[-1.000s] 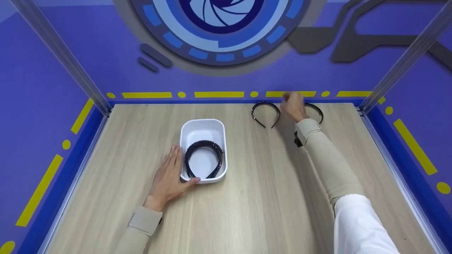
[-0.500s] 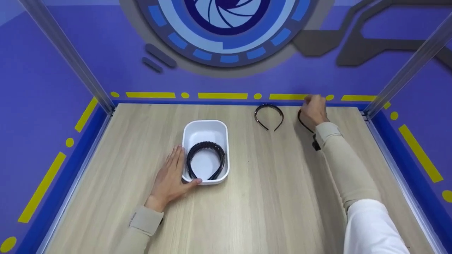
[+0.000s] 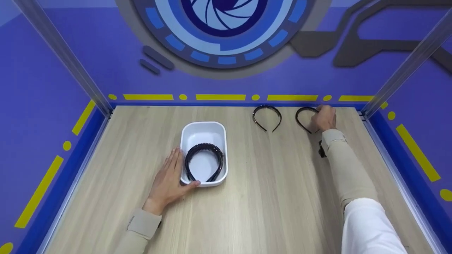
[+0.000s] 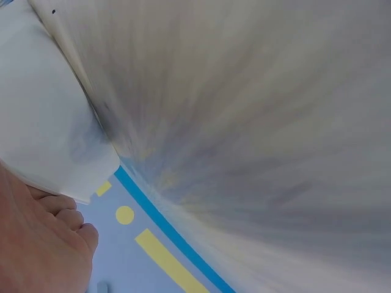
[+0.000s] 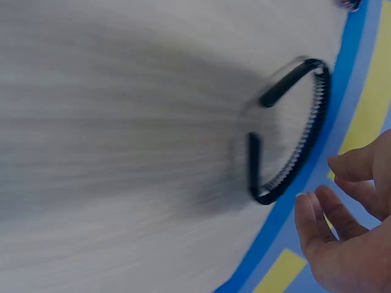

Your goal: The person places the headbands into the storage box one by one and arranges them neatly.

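Observation:
My left hand [image 3: 169, 181] lies against a white plastic tub [image 3: 203, 135]. Its fingers run straight along the tub's left wall, and the thumb rests at the front rim. Several black toothed headbands [image 3: 187, 164] lie stacked inside, open ends toward me. In the left wrist view the left hand [image 4: 46, 238] is beside the tub [image 4: 49, 104]. At the back right, my right hand [image 3: 325, 118] covers the right side of a black headband [image 3: 297, 120]. The right wrist view shows this hand [image 5: 348, 220] with thumb and fingers apart, close to the toothed headband [image 5: 324, 101].
Another headband [image 3: 267, 106], with shiny spots on its left side, lies left of the right hand near the back edge. The wooden tabletop [image 3: 247, 197] is bordered by a blue back wall [image 3: 226, 84] and side walls, with metal posts [image 3: 399, 60] at the corners.
My right hand has moved rightward from between the two headbands to the right side of the farther one, then slightly toward me. The left hand stays at the tub.

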### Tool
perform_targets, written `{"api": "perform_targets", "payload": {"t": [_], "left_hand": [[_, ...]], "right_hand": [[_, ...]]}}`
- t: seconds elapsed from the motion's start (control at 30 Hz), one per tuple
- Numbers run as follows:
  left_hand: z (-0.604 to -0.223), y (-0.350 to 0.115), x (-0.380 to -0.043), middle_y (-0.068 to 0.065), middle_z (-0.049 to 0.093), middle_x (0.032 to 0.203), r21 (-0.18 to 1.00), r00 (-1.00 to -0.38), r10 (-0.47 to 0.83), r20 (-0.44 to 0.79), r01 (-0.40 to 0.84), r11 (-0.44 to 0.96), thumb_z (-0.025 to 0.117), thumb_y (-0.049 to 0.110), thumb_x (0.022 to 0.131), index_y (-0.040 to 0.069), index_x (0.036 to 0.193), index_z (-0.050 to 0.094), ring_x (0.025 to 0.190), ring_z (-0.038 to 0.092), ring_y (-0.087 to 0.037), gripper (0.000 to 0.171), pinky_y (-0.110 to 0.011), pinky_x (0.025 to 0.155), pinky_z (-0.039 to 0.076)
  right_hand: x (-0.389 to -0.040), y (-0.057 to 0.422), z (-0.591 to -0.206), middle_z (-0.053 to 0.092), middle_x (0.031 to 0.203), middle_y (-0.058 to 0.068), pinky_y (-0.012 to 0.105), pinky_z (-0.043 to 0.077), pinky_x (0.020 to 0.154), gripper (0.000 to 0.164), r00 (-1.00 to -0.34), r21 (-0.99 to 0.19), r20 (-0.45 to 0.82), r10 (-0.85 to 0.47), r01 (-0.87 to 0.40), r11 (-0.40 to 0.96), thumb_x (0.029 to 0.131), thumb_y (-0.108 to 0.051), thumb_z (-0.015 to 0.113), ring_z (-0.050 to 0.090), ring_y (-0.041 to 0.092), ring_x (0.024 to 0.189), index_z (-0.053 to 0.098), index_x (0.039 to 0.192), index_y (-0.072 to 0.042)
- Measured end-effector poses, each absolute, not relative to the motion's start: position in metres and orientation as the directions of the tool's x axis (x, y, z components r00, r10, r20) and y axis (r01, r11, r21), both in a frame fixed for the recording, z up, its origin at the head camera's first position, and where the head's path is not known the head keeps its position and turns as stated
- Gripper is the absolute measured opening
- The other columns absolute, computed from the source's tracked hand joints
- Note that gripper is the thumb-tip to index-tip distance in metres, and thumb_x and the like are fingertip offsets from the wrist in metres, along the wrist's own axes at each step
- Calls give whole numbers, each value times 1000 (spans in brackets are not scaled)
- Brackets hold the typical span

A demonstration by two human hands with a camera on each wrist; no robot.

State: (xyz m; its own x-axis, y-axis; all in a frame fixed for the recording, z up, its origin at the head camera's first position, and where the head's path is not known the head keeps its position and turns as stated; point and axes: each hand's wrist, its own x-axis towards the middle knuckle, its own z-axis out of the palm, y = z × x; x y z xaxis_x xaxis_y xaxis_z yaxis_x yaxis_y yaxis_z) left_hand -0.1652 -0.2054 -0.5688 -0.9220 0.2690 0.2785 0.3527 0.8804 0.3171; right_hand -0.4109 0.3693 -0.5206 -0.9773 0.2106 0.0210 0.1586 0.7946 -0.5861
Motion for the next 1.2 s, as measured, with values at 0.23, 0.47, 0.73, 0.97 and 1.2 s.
{"api": "perform_targets", "payload": {"t": [0.23, 0.47, 0.73, 0.97, 1.2], "left_hand": [[-566, -206, -165, -26, 21, 175, 316, -929, 268, 256, 342, 885, 69, 76, 88, -7, 167, 19, 165, 18, -38, 125, -48, 136, 21], [-567, -206, -165, -26, 22, 175, 318, -927, 265, 267, 344, 883, 70, 75, 87, -6, 167, 20, 165, 20, -39, 126, -49, 136, 21], [-566, -205, -164, -28, 24, 174, 331, -924, 265, 274, 350, 877, 72, 74, 86, -8, 166, 22, 164, 22, -41, 125, -51, 135, 24], [-565, -206, -163, -27, 23, 175, 351, -932, 254, 257, 336, 874, 73, 74, 85, -7, 167, 21, 165, 20, -39, 126, -48, 136, 21], [-566, -205, -164, -26, 23, 175, 353, -933, 257, 251, 336, 873, 72, 74, 86, -6, 167, 20, 165, 18, -38, 125, -49, 136, 20]], "right_hand": [[-408, 382, -534, 60, 138, 41, 65, 52, 109, 50, -970, -589, 25, 242, 181, 788, 92, 1, 57, 57, 55, 132, 59, 140, 17], [-405, 384, -537, 58, 137, 38, 64, 52, 109, 56, -963, -605, -63, 263, 246, 757, 92, 0, 61, 55, 53, 131, 55, 146, 13], [-403, 383, -541, 49, 150, 42, 64, 52, 111, 62, -961, -612, -97, 261, 264, 745, 94, 1, 58, 46, 57, 142, 47, 154, 13], [-399, 382, -536, 47, 151, 42, 64, 51, 113, 59, -936, -626, -157, 314, 340, 702, 97, -3, 58, 51, 56, 139, 46, 152, 14], [-393, 383, -527, 52, 151, 37, 55, 59, 104, 55, -897, -643, -234, 376, 433, 632, 99, -7, 57, 59, 51, 131, 52, 150, 11]]}}
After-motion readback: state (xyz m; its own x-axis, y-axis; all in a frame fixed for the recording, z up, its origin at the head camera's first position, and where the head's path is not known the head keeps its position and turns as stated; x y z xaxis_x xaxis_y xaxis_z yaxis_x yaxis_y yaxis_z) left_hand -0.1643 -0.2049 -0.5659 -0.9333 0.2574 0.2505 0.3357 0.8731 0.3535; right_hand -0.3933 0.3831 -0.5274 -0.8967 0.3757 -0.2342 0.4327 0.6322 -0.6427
